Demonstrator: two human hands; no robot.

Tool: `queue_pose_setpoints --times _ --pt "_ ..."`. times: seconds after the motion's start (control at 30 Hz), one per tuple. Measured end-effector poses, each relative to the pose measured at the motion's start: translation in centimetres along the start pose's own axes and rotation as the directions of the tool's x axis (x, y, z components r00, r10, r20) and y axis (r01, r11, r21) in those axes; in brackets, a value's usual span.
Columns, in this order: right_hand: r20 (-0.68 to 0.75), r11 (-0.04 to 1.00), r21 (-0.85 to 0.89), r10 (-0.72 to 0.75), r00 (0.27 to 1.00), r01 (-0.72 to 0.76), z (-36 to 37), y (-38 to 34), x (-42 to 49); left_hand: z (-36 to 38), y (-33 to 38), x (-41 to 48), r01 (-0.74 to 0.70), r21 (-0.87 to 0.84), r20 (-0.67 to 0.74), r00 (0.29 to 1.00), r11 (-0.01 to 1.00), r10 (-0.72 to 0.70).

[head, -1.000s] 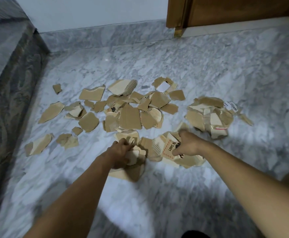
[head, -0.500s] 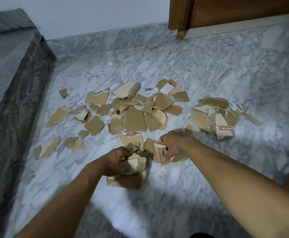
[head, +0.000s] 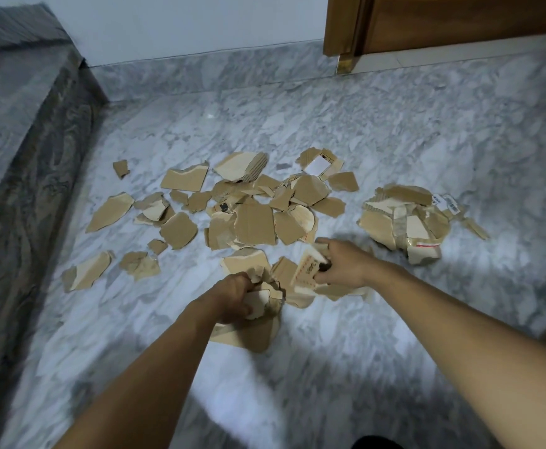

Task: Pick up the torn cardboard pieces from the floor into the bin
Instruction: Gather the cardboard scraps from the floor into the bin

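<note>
Several torn brown cardboard pieces (head: 254,223) lie scattered on the grey marble floor (head: 378,131), with a separate heap (head: 404,218) at the right. My left hand (head: 232,298) is shut on a bunch of cardboard pieces (head: 258,319), held just above the floor. My right hand (head: 342,264) grips a printed cardboard piece (head: 307,270) with red markings, along with more pieces underneath it. No bin is in view.
A raised dark marble step (head: 22,131) runs along the left side. A wooden door frame (head: 342,30) stands at the back right, against the white wall (head: 184,24). Loose small pieces (head: 88,270) lie near the step.
My right hand has drawn its printed piece left, toward my left hand, and lifted it on edge. My left hand has kept its bunch, almost in place.
</note>
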State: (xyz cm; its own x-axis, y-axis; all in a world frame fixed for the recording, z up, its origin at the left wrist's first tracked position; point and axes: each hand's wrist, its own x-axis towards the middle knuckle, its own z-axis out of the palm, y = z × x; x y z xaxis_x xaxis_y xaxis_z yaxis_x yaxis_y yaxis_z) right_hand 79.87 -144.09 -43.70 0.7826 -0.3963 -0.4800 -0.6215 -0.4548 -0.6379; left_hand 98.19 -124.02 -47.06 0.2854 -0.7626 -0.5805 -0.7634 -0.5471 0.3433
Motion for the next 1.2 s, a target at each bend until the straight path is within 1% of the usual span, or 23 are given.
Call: queue_pose_setpoints --times 0.1,0.17,0.2,0.27,0.3,0.33,0.4,0.47,0.57,0.63,0.7,0.77,0.87,0.93,1.07,1.2 --pt "-0.179 0.961 0.276 0.064 0.982 -0.012 -2.1 -0.9 -0.7 -0.8 0.0 -0.5 -0.032 0.048 0.020 0.999 0.998 0.032" --pt "-0.269 0.894 0.447 0.129 0.954 0.005 -3.1 -1.5 -0.9 -1.7 -0.1 -0.9 -0.075 0.073 0.042 0.997 0.994 0.072" --pt "-0.294 0.838 0.546 0.160 0.942 0.028 -3.5 -1.8 -0.8 -2.1 -0.1 -1.0 -0.093 0.071 0.051 0.995 0.993 0.089" --pt "-0.297 0.706 0.706 0.209 0.932 0.067 -3.5 -2.3 -0.7 -2.5 0.2 -1.3 -0.133 0.063 0.066 0.989 0.989 0.129" --pt "-0.288 0.665 0.744 0.219 0.932 0.073 -3.3 -2.5 -0.7 -2.5 0.4 -1.4 -0.151 0.063 0.077 0.986 0.986 0.146" --pt "-0.282 0.657 0.750 0.224 0.933 0.069 -3.0 -2.6 -0.7 -2.2 0.7 -1.3 -0.164 0.051 0.089 0.983 0.985 0.159" --pt "-0.274 0.703 0.710 0.221 0.936 0.042 -2.1 -2.4 -0.9 -1.5 1.0 -1.1 -0.149 0.017 0.120 0.982 0.989 0.146" --pt "-0.275 0.784 0.621 0.198 0.941 0.017 -1.8 -1.8 -1.4 -0.6 1.2 -0.5 -0.116 0.014 0.134 0.985 0.993 0.113" --pt "-0.258 0.931 0.363 0.139 0.956 -0.037 -3.4 -0.5 -2.5 -0.5 1.6 0.3 -0.035 -0.027 0.081 0.996 0.999 0.037" --pt "-0.177 0.983 0.159 0.123 0.976 -0.095 -4.3 0.6 -3.3 -0.6 1.5 0.4 -0.016 0.009 0.057 0.998 1.000 0.016" --pt "-0.083 0.985 -0.032 0.166 0.983 -0.169 -4.6 1.4 -3.6 -0.8 1.1 0.4 -0.007 0.016 0.036 0.999 1.000 0.006" --pt "-0.044 0.964 -0.162 0.205 0.978 -0.210 -4.4 2.1 -3.7 -1.1 1.1 0.1 -0.017 0.010 0.019 1.000 1.000 0.017" --pt "-0.007 0.940 -0.208 0.274 0.962 -0.269 -3.3 3.3 -3.4 -2.1 1.3 -0.5 -0.054 0.001 -0.044 0.998 0.999 0.054" --pt "0.004 0.924 -0.262 0.288 0.957 -0.278 -2.0 4.2 -3.0 -3.1 1.2 -1.1 -0.056 -0.025 -0.086 0.995 0.998 0.054" --pt "-0.040 0.896 -0.317 0.315 0.948 -0.311 0.6 5.6 -2.6 -4.8 -0.3 -2.1 -0.027 -0.168 -0.069 0.997 0.985 0.016" --pt "-0.025 0.882 -0.352 0.327 0.945 -0.314 0.6 5.9 -2.5 -5.6 -1.1 -2.8 -0.029 -0.239 -0.114 0.993 0.970 0.002"
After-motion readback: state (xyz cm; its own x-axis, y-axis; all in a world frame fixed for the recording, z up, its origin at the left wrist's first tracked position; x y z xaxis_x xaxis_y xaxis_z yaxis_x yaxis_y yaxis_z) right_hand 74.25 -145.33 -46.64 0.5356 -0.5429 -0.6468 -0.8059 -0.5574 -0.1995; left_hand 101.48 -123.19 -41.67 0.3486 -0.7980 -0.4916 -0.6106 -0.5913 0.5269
